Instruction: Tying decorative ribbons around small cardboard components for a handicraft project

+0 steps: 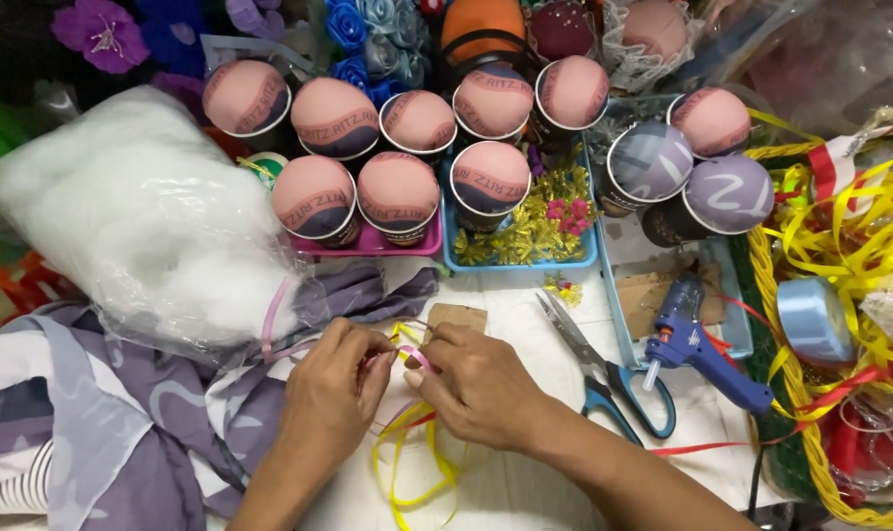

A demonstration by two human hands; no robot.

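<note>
Ribbon [414, 356] is what I have between both hands, thin curling strands in pink and yellow that lie on the white tabletop [525, 482] at the middle of the view, just in front of a small piece of brown card [458, 317]. My left hand [333, 388] has its fingers pinched together on a pink strand, and my right hand [481, 383] is closed on the same bundle from the other side, thumb and forefinger pressing the strands where they cross. I judge it nearly weightless, soft, glossy and slippery, likely to slide through a loose pinch and to spring back into its curl, so I take it close to the crossing point with fingertips, not far out along the tails. The yellow loops [417, 472] trail loose toward me under my wrists. A bag of white stuffing [142, 216] sits to my left on grey patterned fabric [161, 413]. Blue-handled scissors [608, 379] and a blue glue gun [697, 344] lie to my right, well apart from my hands. Cups with fabric-covered domes [397, 192] stand in trays beyond, and a woven basket [805, 433] with more ribbon is at the far right.
</note>
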